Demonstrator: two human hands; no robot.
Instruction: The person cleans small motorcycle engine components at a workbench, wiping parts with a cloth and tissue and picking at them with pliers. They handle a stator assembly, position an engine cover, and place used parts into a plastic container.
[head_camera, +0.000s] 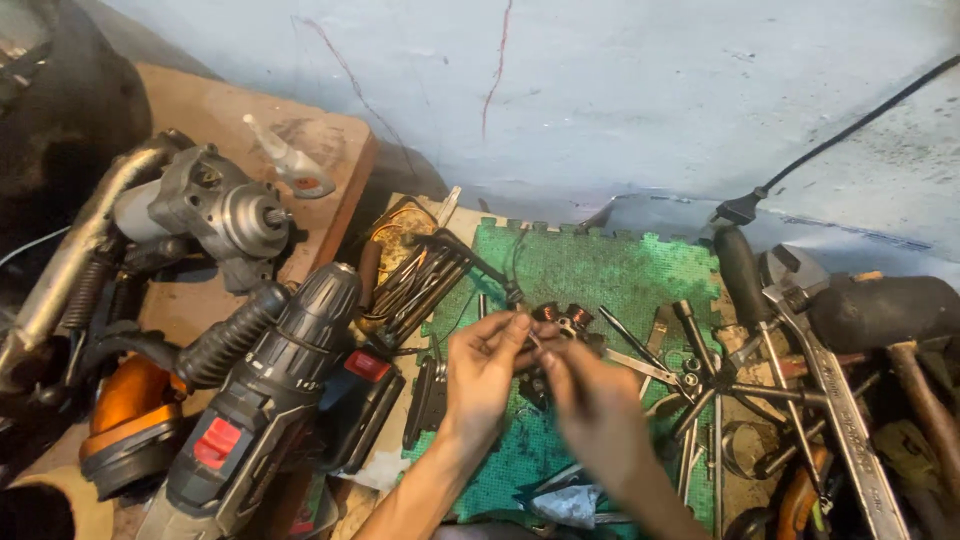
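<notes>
Pinching copper coil (560, 318), left hand (480, 372), right hand (596, 405)

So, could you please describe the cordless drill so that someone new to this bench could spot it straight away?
Start at the green foam mat where the two hands work, then look to its left edge. There the black cordless drill lies slanting, chuck pointing up and right. Unlike the grey metal motor above it, it has a ribbed black chuck and red buttons.

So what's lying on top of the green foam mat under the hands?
On the green mat: a cross wrench, loose metal tools, and a copper-wound part beyond the left hand and right hand. The hands cover the rest.
</notes>
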